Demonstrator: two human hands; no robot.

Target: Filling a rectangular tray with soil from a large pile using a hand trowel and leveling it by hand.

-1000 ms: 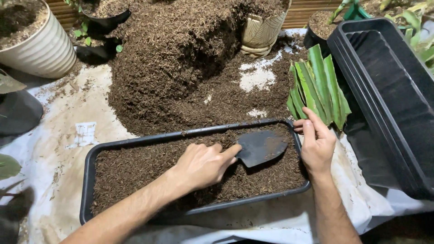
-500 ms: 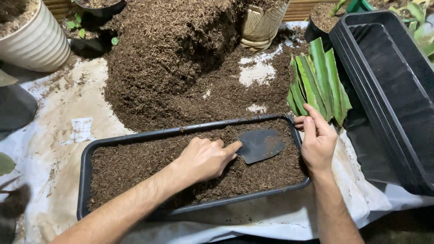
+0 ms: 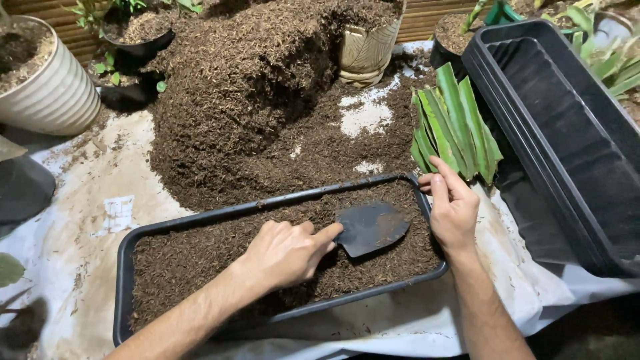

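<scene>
White sheet (image 3: 80,220), soil-filled black planter (image 3: 123,267), dark trowel (image 3: 371,228) in left hand (image 3: 287,253)

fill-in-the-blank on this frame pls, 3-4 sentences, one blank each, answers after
1. The left hand holds a dark ____ over the soil.
2. The right hand grips the ____ end rim of the long black planter.
3. The planter under the hands is filled with ____.
4. The green leafy plant lies between the soil-filled planter and an ____ black planter.

Answers: trowel; right; soil; empty
</scene>
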